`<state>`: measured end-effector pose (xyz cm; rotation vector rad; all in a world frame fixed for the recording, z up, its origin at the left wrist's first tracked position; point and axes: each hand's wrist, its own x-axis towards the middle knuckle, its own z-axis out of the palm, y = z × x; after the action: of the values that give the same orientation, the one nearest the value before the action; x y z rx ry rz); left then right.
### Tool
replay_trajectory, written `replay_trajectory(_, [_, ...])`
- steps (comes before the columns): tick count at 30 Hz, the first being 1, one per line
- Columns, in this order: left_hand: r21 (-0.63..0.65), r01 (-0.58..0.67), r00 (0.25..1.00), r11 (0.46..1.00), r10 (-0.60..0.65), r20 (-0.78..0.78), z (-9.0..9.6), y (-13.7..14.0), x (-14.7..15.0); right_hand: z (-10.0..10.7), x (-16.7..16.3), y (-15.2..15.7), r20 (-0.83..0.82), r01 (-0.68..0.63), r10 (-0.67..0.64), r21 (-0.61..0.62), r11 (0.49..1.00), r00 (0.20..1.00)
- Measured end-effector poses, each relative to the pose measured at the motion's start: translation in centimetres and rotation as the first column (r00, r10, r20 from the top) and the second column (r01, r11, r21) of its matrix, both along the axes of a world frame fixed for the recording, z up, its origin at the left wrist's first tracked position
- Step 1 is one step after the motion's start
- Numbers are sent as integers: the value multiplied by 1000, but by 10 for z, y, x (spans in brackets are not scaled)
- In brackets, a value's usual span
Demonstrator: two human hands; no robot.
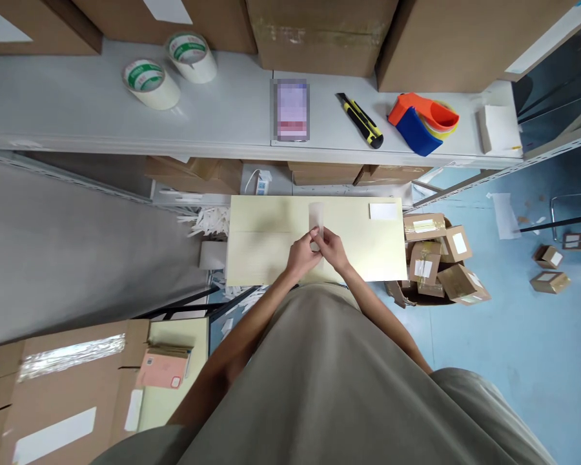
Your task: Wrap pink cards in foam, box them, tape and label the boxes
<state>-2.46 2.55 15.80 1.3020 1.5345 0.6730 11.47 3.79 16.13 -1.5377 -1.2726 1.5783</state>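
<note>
Over the pale yellow table (266, 252), my left hand (302, 257) and my right hand (334, 249) meet in front of my body. Their fingers are closed together on a narrow, translucent whitish strip (316, 213), which sticks out away from me past the fingertips. Whether it is film, tape or a thin bag I cannot make out. Part of the strip is hidden by the fingers. To the right of the hands, a white card or label (383, 211) lies flat near the table's far edge.
On the grey shelf (242, 123) ahead are two tape rolls (157, 93), a yellow-black utility knife (361, 121), an orange-blue tape dispenser (419, 126) and white paper slips (498, 129). Small cartons fill an open box (401, 294) at right. A large carton (68, 387) stands at lower left.
</note>
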Motion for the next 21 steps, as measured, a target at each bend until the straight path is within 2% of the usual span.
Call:
replay_trajectory(3, [-35,30,983,999,-23,184,-5,-8,0,-10,9,3,50,47,-54,117,992,997])
replay_trajectory(5, [-53,26,955,998,-9,297,-9,-10,-5,-17,17,5,50,67,-73,108,992,996])
replay_trajectory(7, [-40,-53,953,998,62,296,-11,-8,-14,-20,25,7,-55,80,-77,44,996,995])
replay_trajectory(10, [13,-285,938,959,276,210,-9,-2,-36,-18,34,10,-303,52,-86,-117,992,949])
replay_trajectory(12, [-21,-347,904,938,340,258,-3,0,-52,-15,39,11,-408,28,-104,-188,982,907])
replay_trajectory(14, [-77,-299,870,951,305,388,7,0,-65,-13,42,11,-447,24,-121,-217,976,887])
replay_trajectory(17, [-84,-211,815,974,223,535,25,-4,-74,-14,40,10,-456,30,-138,-235,972,879])
replay_trajectory(21, [-73,-203,811,976,209,546,40,-6,-74,-16,36,12,-478,34,-151,-245,969,865])
